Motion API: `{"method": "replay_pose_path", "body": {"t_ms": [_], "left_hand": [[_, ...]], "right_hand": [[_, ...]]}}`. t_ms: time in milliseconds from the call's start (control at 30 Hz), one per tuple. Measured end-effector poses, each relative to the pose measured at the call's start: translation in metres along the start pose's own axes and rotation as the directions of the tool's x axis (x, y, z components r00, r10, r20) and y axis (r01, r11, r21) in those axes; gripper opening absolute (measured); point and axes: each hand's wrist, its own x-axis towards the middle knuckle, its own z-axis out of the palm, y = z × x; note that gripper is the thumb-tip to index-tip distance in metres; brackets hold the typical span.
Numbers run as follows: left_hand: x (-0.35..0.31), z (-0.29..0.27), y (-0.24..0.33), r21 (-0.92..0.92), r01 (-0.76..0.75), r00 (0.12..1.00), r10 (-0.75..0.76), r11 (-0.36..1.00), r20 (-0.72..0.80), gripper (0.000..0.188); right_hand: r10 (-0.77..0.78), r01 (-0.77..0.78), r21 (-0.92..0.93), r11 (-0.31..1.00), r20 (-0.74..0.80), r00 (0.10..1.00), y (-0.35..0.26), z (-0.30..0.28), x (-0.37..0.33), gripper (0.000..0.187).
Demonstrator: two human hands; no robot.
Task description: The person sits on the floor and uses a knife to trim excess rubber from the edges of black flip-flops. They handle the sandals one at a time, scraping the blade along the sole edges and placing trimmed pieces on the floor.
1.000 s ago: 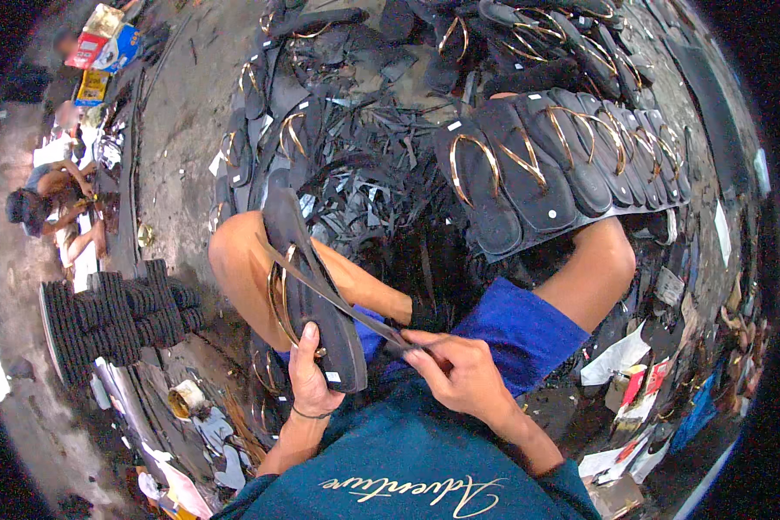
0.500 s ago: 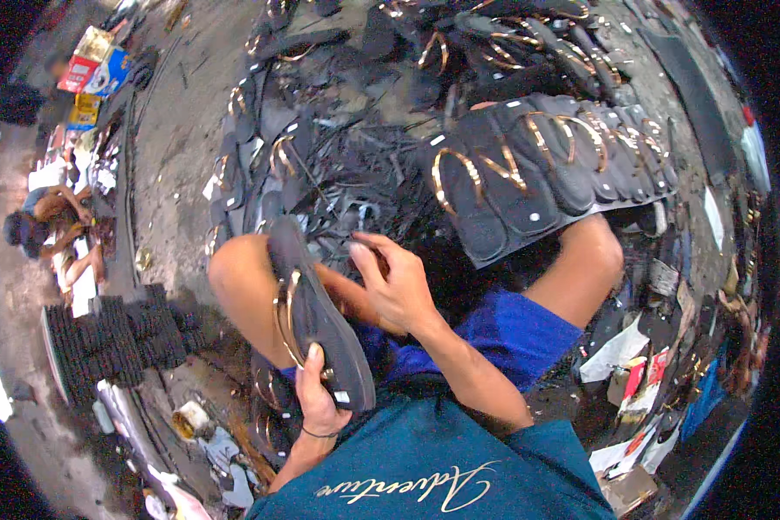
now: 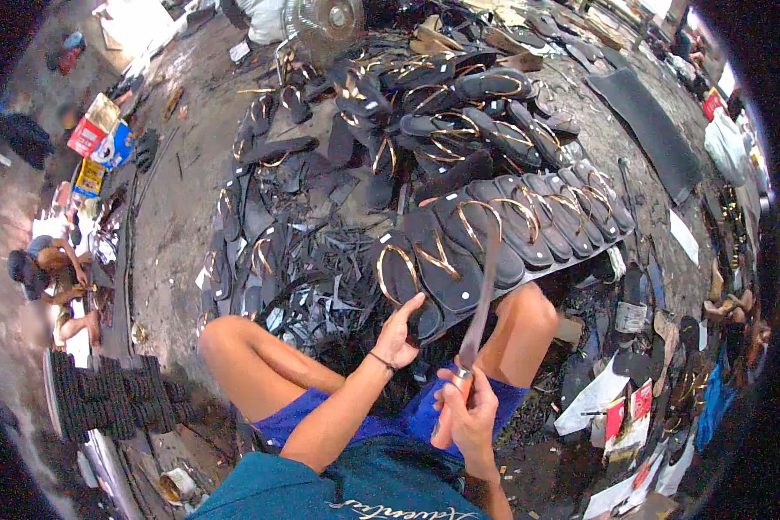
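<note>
Left grip (image 3: 396, 344), with a dark band at its wrist, lays its thumb on the near edge of the left-end sandal (image 3: 396, 276); its fingers are mostly hidden, so whether they pinch the edge cannot be told. Right grip (image 3: 470, 412) is wrapped around the orange handle of a knife (image 3: 477, 325), whose long blade points up and away, in front of the row (image 3: 507, 247) of sandals.

Around these, from the left edge, a person (image 3: 32, 276) sits low on the floor, close to some red, blue and yellow boxes (image 3: 102, 141). Nearer are stacked black soles (image 3: 104, 394) and a can (image 3: 177, 487). Next come loose dark sandals with gold straps, then black scraps (image 3: 320, 299) spread beyond the shins. Farther off, a fan (image 3: 325, 19) stands behind a heap (image 3: 459, 123) of sandals. The row lies side by side on a grey sheet, slanting just beyond the right knee (image 3: 528, 316). Right of it are white paper (image 3: 593, 397), a long dark mat (image 3: 646, 130) and a crumpled blue sheet (image 3: 712, 403).
</note>
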Motion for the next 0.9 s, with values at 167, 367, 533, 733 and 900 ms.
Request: {"method": "replay_pose_path", "body": {"t_ms": [167,367,533,733,900], "left_hand": [[-0.029,0.063,0.043,0.296,-0.162,0.984,0.175,0.941,-0.017,0.03],[-0.055,0.08,0.093,0.555,-0.143,0.954,0.263,0.819,-0.142,0.036],[-0.062,0.075,0.093,0.67,-0.105,0.959,0.253,0.735,-0.127,0.034],[-0.067,0.064,0.071,0.642,-0.162,0.944,0.308,0.75,-0.122,0.033],[-0.071,0.056,0.047,0.524,-0.133,0.949,0.261,0.841,-0.179,0.034]], "right_hand": [[-0.004,0.006,-0.047,0.999,0.033,0.999,0.001,-0.025,-0.012,0.041],[-0.088,0.172,-0.492,0.853,0.188,0.978,0.013,-0.024,-0.009,0.038],[0.024,0.138,-0.552,0.822,0.276,0.961,0.006,-0.01,0.018,0.03],[0.018,0.211,-0.592,0.778,0.357,0.934,-0.001,0.002,0.057,0.031],[0.024,0.196,-0.706,0.68,0.289,0.957,0.017,0.017,0.082,0.034]]}}
